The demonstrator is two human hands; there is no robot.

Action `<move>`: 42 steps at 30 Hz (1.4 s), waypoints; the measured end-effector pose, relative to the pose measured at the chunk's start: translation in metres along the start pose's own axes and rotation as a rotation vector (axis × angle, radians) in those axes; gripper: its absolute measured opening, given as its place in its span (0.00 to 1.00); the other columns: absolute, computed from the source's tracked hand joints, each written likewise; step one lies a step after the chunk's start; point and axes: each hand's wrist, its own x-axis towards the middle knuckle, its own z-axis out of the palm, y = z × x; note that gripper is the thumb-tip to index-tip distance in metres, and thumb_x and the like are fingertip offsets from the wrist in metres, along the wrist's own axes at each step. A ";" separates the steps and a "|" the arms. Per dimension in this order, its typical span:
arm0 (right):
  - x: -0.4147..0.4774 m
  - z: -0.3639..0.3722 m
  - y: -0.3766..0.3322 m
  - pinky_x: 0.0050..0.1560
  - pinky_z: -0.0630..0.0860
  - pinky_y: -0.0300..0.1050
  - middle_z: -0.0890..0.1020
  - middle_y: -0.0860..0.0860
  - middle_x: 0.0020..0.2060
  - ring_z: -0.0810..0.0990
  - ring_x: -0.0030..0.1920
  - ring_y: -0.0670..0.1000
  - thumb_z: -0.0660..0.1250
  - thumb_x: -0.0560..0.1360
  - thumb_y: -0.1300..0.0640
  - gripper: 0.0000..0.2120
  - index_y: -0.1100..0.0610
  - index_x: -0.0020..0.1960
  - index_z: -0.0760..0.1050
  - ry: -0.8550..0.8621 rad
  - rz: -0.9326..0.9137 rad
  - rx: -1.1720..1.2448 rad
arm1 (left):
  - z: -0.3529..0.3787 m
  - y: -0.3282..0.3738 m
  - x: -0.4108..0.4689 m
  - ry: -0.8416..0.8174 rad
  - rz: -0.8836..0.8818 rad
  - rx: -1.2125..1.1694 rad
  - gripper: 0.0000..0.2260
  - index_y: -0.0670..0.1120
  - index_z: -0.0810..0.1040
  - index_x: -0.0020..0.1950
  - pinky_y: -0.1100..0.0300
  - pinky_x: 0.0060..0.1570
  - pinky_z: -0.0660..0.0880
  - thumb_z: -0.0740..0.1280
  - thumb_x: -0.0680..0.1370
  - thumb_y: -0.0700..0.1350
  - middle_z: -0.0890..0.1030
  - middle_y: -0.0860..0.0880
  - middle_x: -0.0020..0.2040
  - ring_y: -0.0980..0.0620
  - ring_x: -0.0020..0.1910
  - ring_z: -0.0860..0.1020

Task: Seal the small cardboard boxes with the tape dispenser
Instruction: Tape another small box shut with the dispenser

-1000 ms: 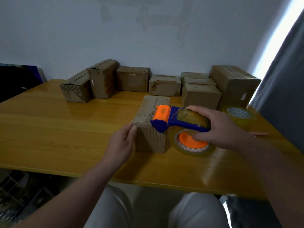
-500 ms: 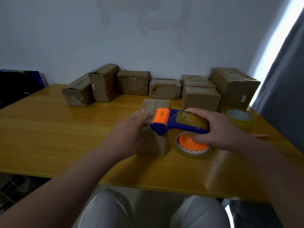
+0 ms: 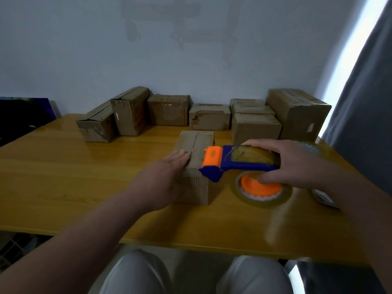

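Lining table [image 3: 63, 177] rear: cardboard boxes [image 3: 210, 116].

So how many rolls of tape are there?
2. The loaded roll sits on the tape dispenser gripped by the right hand; the spare roll lies on the table just behind that hand, mostly hidden. Boxes could hide more.

Seen from above, a person's left hand [image 3: 167, 177] lies flat, fingers straight, on top of a small cardboard box [image 3: 197, 143] on a yellow wooden table [image 3: 63, 177], while the right hand [image 3: 297, 164] grips a blue-and-orange tape dispenser [image 3: 244, 162] at the box's right edge, with a row of boxes [image 3: 168, 112] along the wall behind.
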 end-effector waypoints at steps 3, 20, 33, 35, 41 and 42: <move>-0.009 -0.001 0.009 0.40 0.79 0.39 0.78 0.44 0.48 0.80 0.43 0.46 0.75 0.69 0.55 0.37 0.35 0.68 0.60 -0.024 0.057 -0.012 | 0.000 0.000 0.000 -0.001 -0.003 0.024 0.38 0.54 0.47 0.77 0.57 0.74 0.54 0.68 0.75 0.48 0.51 0.55 0.78 0.57 0.76 0.49; 0.003 0.047 0.003 0.43 0.81 0.39 0.78 0.44 0.52 0.80 0.45 0.43 0.75 0.68 0.59 0.36 0.40 0.70 0.64 0.084 0.012 0.172 | -0.004 0.002 0.010 -0.053 0.040 0.120 0.37 0.55 0.45 0.77 0.60 0.71 0.44 0.67 0.77 0.49 0.48 0.56 0.78 0.58 0.76 0.48; -0.012 0.033 0.001 0.44 0.80 0.37 0.76 0.39 0.51 0.80 0.47 0.43 0.77 0.68 0.53 0.36 0.33 0.65 0.59 0.007 0.071 0.219 | -0.008 0.003 0.011 -0.039 0.009 0.107 0.33 0.56 0.52 0.77 0.57 0.74 0.54 0.67 0.77 0.47 0.55 0.56 0.77 0.57 0.75 0.54; -0.020 0.026 0.006 0.46 0.81 0.39 0.75 0.39 0.52 0.79 0.48 0.44 0.76 0.67 0.53 0.36 0.33 0.65 0.59 -0.018 0.100 0.198 | -0.009 0.005 0.011 -0.040 -0.008 0.116 0.33 0.56 0.52 0.77 0.56 0.72 0.54 0.66 0.77 0.47 0.55 0.56 0.77 0.57 0.75 0.55; -0.022 0.027 0.007 0.46 0.80 0.41 0.77 0.43 0.50 0.79 0.46 0.46 0.75 0.70 0.54 0.37 0.40 0.72 0.61 -0.070 0.129 0.092 | -0.011 0.010 0.010 -0.032 -0.037 0.121 0.31 0.56 0.52 0.77 0.56 0.71 0.56 0.64 0.79 0.45 0.56 0.57 0.77 0.56 0.75 0.57; -0.018 0.028 0.004 0.44 0.80 0.40 0.78 0.44 0.49 0.80 0.45 0.46 0.74 0.70 0.54 0.36 0.41 0.72 0.61 -0.083 0.124 0.067 | -0.012 0.010 0.010 -0.034 -0.041 0.122 0.30 0.56 0.52 0.77 0.55 0.71 0.57 0.63 0.79 0.44 0.55 0.57 0.77 0.55 0.75 0.57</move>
